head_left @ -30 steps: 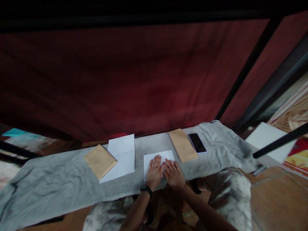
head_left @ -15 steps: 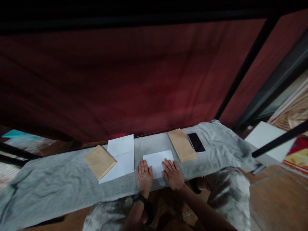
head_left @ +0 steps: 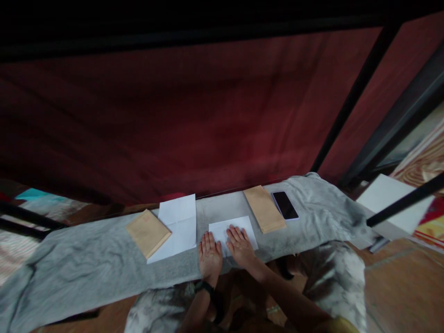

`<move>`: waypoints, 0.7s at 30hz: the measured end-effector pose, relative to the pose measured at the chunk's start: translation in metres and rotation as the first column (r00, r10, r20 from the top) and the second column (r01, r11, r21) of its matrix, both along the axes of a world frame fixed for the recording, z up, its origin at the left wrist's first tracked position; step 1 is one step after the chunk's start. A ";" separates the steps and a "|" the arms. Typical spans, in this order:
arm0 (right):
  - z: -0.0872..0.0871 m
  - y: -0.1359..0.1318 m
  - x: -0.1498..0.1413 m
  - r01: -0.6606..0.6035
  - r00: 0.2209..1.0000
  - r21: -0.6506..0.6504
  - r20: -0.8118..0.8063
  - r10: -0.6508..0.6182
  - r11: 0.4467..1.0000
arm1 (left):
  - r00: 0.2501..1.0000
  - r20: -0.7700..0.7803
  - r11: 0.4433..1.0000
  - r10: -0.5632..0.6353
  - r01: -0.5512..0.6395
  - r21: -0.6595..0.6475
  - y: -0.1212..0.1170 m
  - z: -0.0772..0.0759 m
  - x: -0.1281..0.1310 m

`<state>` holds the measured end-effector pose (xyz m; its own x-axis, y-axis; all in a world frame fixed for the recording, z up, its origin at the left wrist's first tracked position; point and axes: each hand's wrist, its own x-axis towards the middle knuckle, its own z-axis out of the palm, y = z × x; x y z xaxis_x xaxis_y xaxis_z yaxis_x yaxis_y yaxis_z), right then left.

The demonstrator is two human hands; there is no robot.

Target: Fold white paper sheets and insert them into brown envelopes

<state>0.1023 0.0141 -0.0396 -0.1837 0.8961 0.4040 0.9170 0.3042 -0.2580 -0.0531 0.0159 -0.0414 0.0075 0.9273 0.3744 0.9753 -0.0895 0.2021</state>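
A white sheet of paper [head_left: 250,230], apparently folded, lies on the grey cloth before me. My left hand [head_left: 210,256] rests flat at its left edge, fingers stretched out and holding nothing. Across the middle of the paper lies my right hand [head_left: 239,245], palm down with its fingers extended. Both hands hide the near part of the paper. To the left, a brown envelope [head_left: 148,233] overlaps larger white sheets [head_left: 182,226] that show a crease. On the right lie brown envelopes [head_left: 265,208], seemingly stacked.
Beside the right-hand envelopes is a dark-screened phone [head_left: 285,205]. The grey cloth [head_left: 86,263] covers a narrow, bench-like surface. A dark red fabric panel [head_left: 194,125] rises behind it, and a black bar [head_left: 405,199] crosses at the right. My knees are below the near edge.
My left hand has slid from the middle of the paper to its left edge. My right hand went slightly right, then moved back left over the paper.
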 end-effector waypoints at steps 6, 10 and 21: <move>-0.011 0.026 -0.005 0.031 0.999 0.037 -0.014 -0.031 0.999 | 1.000 -0.027 1.000 0.002 -0.002 -0.011 -0.001 0.001 0.001; -0.014 0.032 0.003 0.129 0.992 0.067 -0.010 -0.129 0.989 | 0.999 -0.048 1.000 0.004 -0.004 0.003 -0.001 0.000 0.001; -0.022 0.020 0.028 0.279 0.960 0.093 -0.011 -0.280 0.956 | 1.000 -0.002 1.000 0.012 -0.012 0.013 -0.002 0.001 0.003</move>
<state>0.1305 0.0340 -0.0613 0.0678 0.8704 0.4876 0.9694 0.0582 -0.2386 -0.0504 0.0139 -0.0405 -0.0033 0.9221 0.3868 0.9767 -0.0801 0.1992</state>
